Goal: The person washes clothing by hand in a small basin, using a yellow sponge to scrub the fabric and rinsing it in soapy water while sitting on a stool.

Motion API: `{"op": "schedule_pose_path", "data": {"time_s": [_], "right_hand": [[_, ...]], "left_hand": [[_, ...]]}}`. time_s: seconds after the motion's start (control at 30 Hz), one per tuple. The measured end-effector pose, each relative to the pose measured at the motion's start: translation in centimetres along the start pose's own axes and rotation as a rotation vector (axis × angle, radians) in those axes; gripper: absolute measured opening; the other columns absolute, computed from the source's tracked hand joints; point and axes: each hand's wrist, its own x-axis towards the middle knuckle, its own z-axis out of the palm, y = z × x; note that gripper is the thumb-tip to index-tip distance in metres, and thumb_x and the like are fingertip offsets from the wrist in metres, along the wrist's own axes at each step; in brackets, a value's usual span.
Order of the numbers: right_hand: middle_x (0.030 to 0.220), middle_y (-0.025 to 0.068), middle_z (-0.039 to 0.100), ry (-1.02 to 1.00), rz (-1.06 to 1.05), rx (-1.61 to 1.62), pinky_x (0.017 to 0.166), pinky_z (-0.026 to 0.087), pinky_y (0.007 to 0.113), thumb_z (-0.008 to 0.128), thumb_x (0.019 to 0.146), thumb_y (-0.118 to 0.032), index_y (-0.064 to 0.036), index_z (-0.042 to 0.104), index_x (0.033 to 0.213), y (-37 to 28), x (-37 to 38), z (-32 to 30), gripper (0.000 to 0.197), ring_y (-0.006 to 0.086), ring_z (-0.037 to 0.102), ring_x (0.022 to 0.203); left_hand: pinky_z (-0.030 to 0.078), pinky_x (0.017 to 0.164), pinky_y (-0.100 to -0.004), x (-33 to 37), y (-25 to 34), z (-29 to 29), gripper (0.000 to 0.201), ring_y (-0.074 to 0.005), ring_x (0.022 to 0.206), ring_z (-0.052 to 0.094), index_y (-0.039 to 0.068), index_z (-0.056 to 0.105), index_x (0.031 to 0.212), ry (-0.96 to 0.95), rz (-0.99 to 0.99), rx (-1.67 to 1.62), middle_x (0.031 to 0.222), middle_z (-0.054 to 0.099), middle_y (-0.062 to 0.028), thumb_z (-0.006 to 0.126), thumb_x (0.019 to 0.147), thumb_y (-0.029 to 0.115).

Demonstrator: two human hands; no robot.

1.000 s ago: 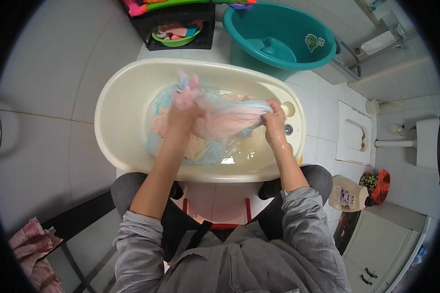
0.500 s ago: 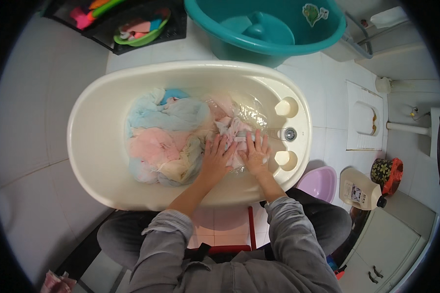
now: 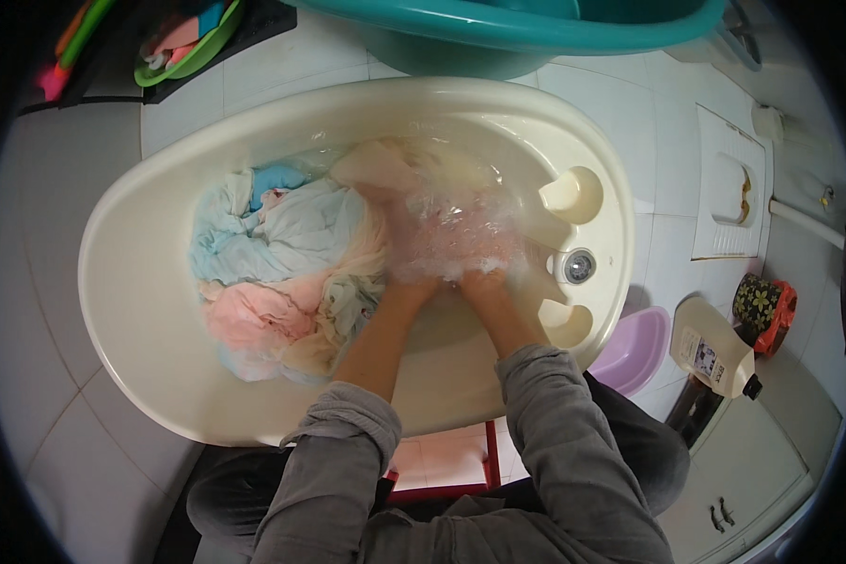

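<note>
Both my hands reach into the water of a cream plastic baby bathtub [image 3: 113, 310]. My left hand [image 3: 417, 286] is under the surface from the wrist on, and my right hand [image 3: 485, 282] is sunk close beside it. Ripples and bubbles hide the fingers of both, so their grip does not show. Over them, a pinkish wet cloth [image 3: 456, 230] shows blurred through the water. To the left lies a heap of wet clothes: a pale blue garment [image 3: 310, 226], a bright blue piece [image 3: 277, 180], a pink garment [image 3: 258, 315] and a cream cloth [image 3: 320, 350].
A large teal tub [image 3: 461, 47] stands beyond the bathtub. The bathtub's right end has cup hollows and a round drain fitting [image 3: 579, 267]. Right of it are a lilac basin [image 3: 637, 350] and a jug [image 3: 710, 348]. A green basin [image 3: 207, 47] sits at upper left.
My hands, spread on the pinkish cloth before, have pushed down below the water. The water there now churns with bubbles. The whole view has shifted and tilted somewhat.
</note>
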Motion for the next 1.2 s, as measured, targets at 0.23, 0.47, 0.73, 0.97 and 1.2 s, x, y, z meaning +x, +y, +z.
{"op": "schedule_pose_path", "data": {"time_s": [0.23,0.47,0.73,0.97,1.2], "right_hand": [[0.102,0.0127,0.051,0.155,0.259,0.692,0.077,0.041,0.033,0.053,0.075,-0.020,-0.0149,0.044,0.116,1.2,-1.8,1.7,0.042,0.0225,0.051,0.091],[0.099,0.0070,0.050,0.071,0.109,2.160,0.076,0.042,0.027,0.046,0.082,-0.026,-0.0067,0.044,0.110,1.5,-4.2,1.1,0.034,0.0159,0.049,0.086],[0.107,0.0079,0.051,0.099,0.305,2.140,0.078,0.042,0.027,0.063,0.069,-0.017,-0.0066,0.048,0.110,-0.7,-6.5,-4.3,0.045,0.0158,0.050,0.095],[0.126,0.0070,0.035,0.580,0.012,0.422,0.086,0.029,0.052,0.062,0.067,-0.022,-0.0170,0.045,0.117,-0.6,-3.6,-2.0,0.053,0.0301,0.035,0.113],[0.130,0.0063,0.030,0.559,-0.084,0.066,0.090,0.019,0.059,0.058,0.069,-0.028,-0.0196,0.037,0.123,-0.9,-0.4,1.8,0.059,0.0308,0.025,0.119]], "left_hand": [[0.043,0.069,-0.0362,1.5,1.5,-3.8,0.020,-0.0269,0.084,0.051,0.007,0.057,0.078,-0.111,-0.354,-0.679,0.094,0.052,-0.0124,0.058,0.058,0.009],[0.043,0.061,-0.0340,1.0,10.1,-7.3,0.016,-0.0259,0.068,0.052,0.008,0.050,0.064,0.243,-0.225,-0.625,0.068,0.051,-0.0068,0.058,0.051,0.007],[0.041,0.063,-0.0376,6.9,0.8,-11.8,0.012,-0.0287,0.072,0.051,0.005,0.051,0.068,0.409,-0.157,-0.133,0.070,0.051,-0.0096,0.058,0.065,0.014],[0.028,0.089,-0.0514,4.1,0.2,-12.1,0.049,-0.0407,0.112,0.032,0.010,0.047,0.111,0.166,0.155,0.211,0.122,0.038,-0.0159,0.060,0.068,0.027],[0.018,0.090,-0.0607,4.6,0.2,-5.3,0.057,-0.0339,0.123,0.019,0.018,0.041,0.120,-0.043,0.130,0.327,0.126,0.034,-0.0103,0.058,0.067,0.033]]}}
